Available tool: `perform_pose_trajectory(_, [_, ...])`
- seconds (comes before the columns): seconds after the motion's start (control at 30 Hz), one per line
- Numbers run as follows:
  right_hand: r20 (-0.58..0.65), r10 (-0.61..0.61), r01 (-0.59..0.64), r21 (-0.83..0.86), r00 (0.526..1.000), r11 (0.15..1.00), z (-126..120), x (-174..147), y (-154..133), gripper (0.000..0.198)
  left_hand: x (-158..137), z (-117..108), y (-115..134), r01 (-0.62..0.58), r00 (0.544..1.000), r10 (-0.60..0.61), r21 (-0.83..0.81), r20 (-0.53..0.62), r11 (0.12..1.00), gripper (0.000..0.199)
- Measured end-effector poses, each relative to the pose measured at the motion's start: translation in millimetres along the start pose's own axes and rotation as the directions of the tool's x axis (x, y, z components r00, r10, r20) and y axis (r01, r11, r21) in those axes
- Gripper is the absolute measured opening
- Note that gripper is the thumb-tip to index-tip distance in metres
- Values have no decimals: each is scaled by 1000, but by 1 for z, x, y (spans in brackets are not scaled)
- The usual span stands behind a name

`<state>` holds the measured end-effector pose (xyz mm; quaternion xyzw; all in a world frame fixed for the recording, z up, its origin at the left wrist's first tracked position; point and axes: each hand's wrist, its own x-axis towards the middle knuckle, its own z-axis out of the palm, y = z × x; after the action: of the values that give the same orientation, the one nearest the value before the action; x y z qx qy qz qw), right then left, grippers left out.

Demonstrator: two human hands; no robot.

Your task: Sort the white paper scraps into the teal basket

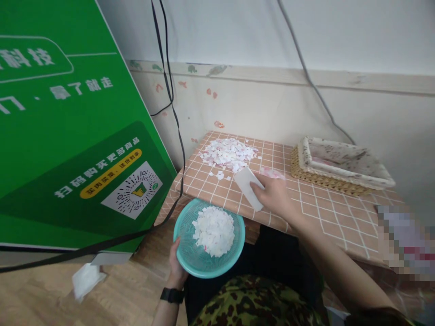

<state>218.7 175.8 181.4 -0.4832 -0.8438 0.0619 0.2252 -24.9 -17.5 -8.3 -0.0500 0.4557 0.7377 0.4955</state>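
My left hand [177,262] grips the left rim of a teal plastic basket [186,253], held just below the table's front edge. Inside it lies a heap of small white paper scraps [214,231]. Over the tabletop, my right hand [272,192] is closed around a flat white rectangular block [248,188], whose exact kind I cannot make out. Beyond the block's far end, a spread pile of paper scraps [228,153] covers the back left of the table, with a few loose pieces nearer the edge. Something pink and white [272,173] lies just behind my right hand.
A lined wicker basket [340,183] stands at the table's back right. The table [312,199] has a brown checked cloth. A large green panel [102,113] rises at left, with a dark strap [181,154] hanging before it. White plastic [86,280] lies on the floor.
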Motion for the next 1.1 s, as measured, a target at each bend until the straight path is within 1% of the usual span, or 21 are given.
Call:
perform_pose_trajectory(0.07, [50,62,-63,6,997,998,1,9,3,30,1,-2,0,12,1000,-12,-5,-6,1000,24])
perform_pose_trajectory(0.1, [57,98,-97,-10,994,995,0,12,8,30,1,-3,0,26,1000,-26,-8,-10,1000,24])
perform_pose_trajectory(0.2, [31,208,-204,-96,978,974,-10,13,33,32,2,-5,-1,51,998,-52,-20,-21,998,25])
perform_pose_trajectory(0.27, [11,248,-245,-123,969,962,-20,12,48,35,2,-6,-1,43,999,-43,-26,-30,999,25])
perform_pose_trajectory(0.3, [10,232,-230,-94,973,969,-25,13,53,36,2,-5,-1,38,999,-39,-27,-36,999,24])
perform_pose_trajectory(0.37, [11,148,-148,12,989,989,-31,15,54,37,2,-3,-1,38,998,-39,-26,-43,999,24])
perform_pose_trajectory(0.43, [-3,43,-42,96,999,994,-31,22,44,37,0,0,0,40,999,-41,-32,-31,999,24])
perform_pose_trajectory(0.47, [-12,1,0,102,1000,995,-29,26,36,36,0,1,0,40,999,-41,-36,-23,999,24])
perform_pose_trajectory(0.53, [-15,-63,63,52,998,997,-23,37,17,34,-1,2,0,42,999,-42,-36,-9,998,26])
perform_pose_trajectory(0.63, [43,-140,142,-43,989,989,-12,53,-7,33,-2,-2,0,39,999,-40,-22,-26,999,25])
perform_pose_trajectory(0.7, [82,-172,181,-111,982,977,-7,60,-16,33,-1,-5,0,30,998,-31,-16,-51,999,23])
perform_pose_trajectory(0.77, [119,-195,214,-167,973,963,-4,64,-19,32,-1,-7,0,28,998,-29,-17,-60,999,21])
perform_pose_trajectory(0.87, [158,-230,259,-204,960,944,-2,67,-20,29,-1,-5,1,50,998,-51,-28,-44,998,24])
perform_pose_trajectory(1.0, [194,-290,326,-187,937,927,-3,72,-19,29,-1,-2,1,69,996,-71,-37,-50,997,25])
perform_pose_trajectory(1.1, [190,-302,334,-173,934,927,-5,76,-19,31,-1,-2,1,83,995,-84,-27,-52,996,26])
